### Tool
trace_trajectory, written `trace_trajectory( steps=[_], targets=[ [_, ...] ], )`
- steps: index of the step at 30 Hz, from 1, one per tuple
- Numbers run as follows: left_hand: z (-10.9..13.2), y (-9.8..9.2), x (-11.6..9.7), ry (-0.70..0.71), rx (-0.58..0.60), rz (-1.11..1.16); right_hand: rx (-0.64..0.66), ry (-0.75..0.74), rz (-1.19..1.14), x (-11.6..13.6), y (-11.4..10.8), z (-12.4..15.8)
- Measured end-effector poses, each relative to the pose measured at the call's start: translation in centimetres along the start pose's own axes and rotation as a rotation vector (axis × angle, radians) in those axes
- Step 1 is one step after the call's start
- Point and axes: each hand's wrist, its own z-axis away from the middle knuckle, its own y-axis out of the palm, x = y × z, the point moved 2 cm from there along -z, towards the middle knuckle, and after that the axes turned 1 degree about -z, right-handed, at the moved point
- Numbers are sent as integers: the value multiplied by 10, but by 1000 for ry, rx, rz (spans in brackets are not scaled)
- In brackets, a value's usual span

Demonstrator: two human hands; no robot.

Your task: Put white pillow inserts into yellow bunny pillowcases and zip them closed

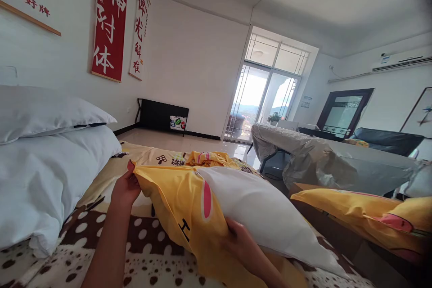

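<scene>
A white pillow [266,213] lies partly inside a yellow pillowcase [175,202] on a bed with a brown spotted blanket [148,252]. My left hand [125,187] pinches the far corner of the pillowcase, fingers closed on the cloth. At the near edge of the opening, my right hand [241,243] grips the pillowcase and the pillow's lower side. The pillow's left end is hidden in the case.
Two white pillows [43,144] are stacked at the left. A second yellow-cased pillow [364,216] rests on a box at the right. Beyond it stands a table under a grey cover [320,157], and a balcony door [263,99] at the back.
</scene>
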Motion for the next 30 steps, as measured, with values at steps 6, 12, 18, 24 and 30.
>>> trace_trajectory(
  steps=[6, 12, 18, 24, 30],
  targets=[
    [2, 1, 0, -7, 9, 2, 1, -5, -5, 2, -1, 0],
    [0, 0, 0, 4, 15, 9, -2, 21, 24, 1, 0, -1],
    [0, 1, 0, 7, 3, 13, -8, 30, 44, -3, 0, -1],
    [2, 2, 0, -3, -6, 15, -8, 13, 37, -8, 0, -2],
    [3, 1, 0, -5, -9, 24, -15, 1, 24, -9, 2, 1]
  ],
)
